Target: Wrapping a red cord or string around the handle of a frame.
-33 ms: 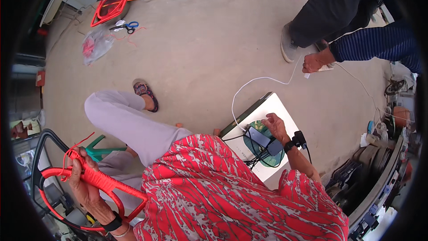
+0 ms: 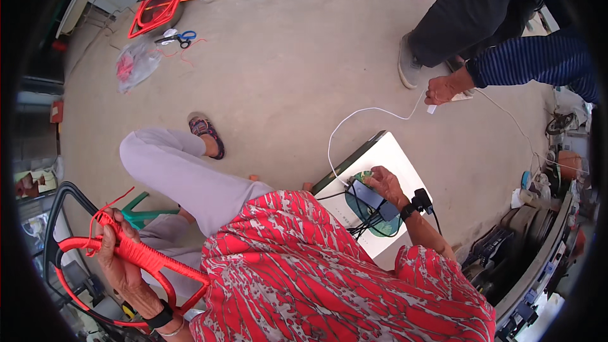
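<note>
My left hand is closed around a dark curved frame partly wound tightly with red cord. A loose red cord end sticks up beside my fingers. My right hand, wearing a black wrist strap, reaches over a white box with bent fingers near the edge of a phone-like dark slab; whether they touch it cannot be told. Next to that slab lies a grey device, with black cables bunched below it. Green round artwork shows on the box under them.
Another person's hand holds a small white piece at the white cable. Scissors, a plastic bag with red cord and a red wrapped frame lie far left. A green stool stands by my left leg.
My right hand has moved a little left and down, closer to the phone-like slab. The other person's hand has shifted slightly left. My left hand still grips the wound frame.
</note>
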Action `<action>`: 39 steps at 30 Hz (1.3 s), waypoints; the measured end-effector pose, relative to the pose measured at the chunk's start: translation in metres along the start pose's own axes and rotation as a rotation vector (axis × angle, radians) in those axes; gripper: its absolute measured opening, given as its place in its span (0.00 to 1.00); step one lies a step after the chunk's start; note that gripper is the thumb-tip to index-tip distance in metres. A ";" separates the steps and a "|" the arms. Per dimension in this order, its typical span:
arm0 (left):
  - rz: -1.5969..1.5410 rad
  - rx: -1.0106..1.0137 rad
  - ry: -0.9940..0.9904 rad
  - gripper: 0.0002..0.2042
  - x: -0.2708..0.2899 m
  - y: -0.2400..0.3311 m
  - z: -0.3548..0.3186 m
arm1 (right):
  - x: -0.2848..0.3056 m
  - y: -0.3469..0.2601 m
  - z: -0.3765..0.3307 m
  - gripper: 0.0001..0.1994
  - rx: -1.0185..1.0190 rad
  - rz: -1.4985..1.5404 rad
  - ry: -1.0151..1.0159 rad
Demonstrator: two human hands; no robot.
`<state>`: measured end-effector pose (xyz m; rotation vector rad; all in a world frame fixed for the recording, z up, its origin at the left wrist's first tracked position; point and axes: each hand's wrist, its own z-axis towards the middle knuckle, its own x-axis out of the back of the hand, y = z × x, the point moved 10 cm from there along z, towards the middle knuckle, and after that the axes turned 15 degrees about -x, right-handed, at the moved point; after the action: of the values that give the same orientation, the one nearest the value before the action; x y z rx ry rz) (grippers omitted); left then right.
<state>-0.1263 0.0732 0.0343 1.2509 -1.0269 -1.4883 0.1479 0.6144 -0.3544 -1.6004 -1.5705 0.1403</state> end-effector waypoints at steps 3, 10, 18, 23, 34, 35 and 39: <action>0.001 -0.001 -0.003 0.17 -0.005 -0.001 0.000 | -0.030 -0.044 -0.042 0.40 -0.030 -0.283 -0.032; -0.076 0.030 0.075 0.16 0.012 -0.011 -0.002 | -0.037 -0.042 -0.057 0.45 -0.146 -0.404 0.002; -0.188 0.028 -0.040 0.13 0.018 -0.014 0.000 | -0.007 -0.015 -0.034 0.40 -0.281 0.688 0.304; -0.197 0.054 -0.015 0.14 0.021 -0.023 0.004 | 0.057 -0.053 -0.041 0.43 -0.039 0.752 0.462; -0.213 0.063 0.024 0.15 0.027 -0.026 0.005 | 0.071 -0.063 -0.022 0.19 0.180 0.602 0.590; -0.231 0.057 0.006 0.15 0.027 -0.027 0.005 | 0.065 -0.057 -0.018 0.18 0.103 0.529 0.456; -0.235 0.071 0.040 0.14 0.031 -0.032 0.004 | 0.086 -0.022 -0.043 0.21 -0.001 0.596 0.473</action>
<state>-0.1367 0.0509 -0.0032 1.4877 -0.9376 -1.6077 0.1747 0.6636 -0.2733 -1.8924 -0.7120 0.0703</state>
